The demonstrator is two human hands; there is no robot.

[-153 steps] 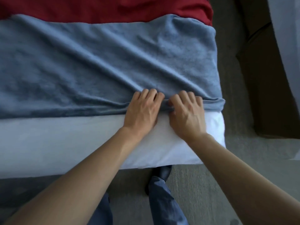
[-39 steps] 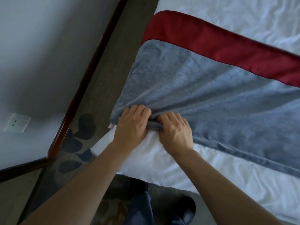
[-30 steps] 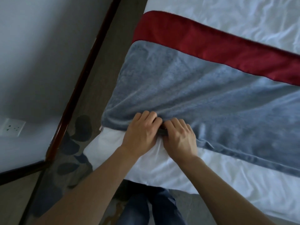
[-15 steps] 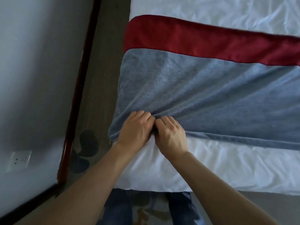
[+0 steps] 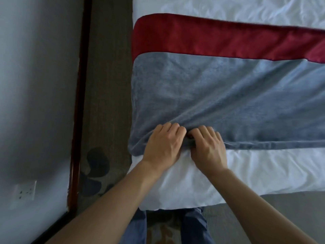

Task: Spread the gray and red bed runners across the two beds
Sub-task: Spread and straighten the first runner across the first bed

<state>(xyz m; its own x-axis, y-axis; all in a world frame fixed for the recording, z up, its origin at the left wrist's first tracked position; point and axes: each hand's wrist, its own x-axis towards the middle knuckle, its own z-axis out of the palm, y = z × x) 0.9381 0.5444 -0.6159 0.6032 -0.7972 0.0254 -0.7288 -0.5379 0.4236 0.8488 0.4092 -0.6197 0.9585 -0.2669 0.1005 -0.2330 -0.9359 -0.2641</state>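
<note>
A gray bed runner (image 5: 219, 99) lies across the white bed (image 5: 255, 171), reaching its left edge. Beyond it lies a red bed runner (image 5: 219, 39), partly covered by the gray one. My left hand (image 5: 163, 145) and my right hand (image 5: 208, 147) sit side by side at the gray runner's near hem, close to the bed's left corner. Both grip the bunched hem with curled fingers. Folds in the cloth run from my hands toward the upper right.
A strip of dark patterned carpet (image 5: 105, 103) separates the bed from a white wall (image 5: 35, 85) with a dark wooden baseboard (image 5: 77, 120). A wall socket (image 5: 25, 191) sits low on the left. My legs stand at the bed's foot.
Five seconds ago my hands held the hem near the bed's right corner; now they hold it at the left corner. Over the last second the hem was drawn straighter along the bed.
</note>
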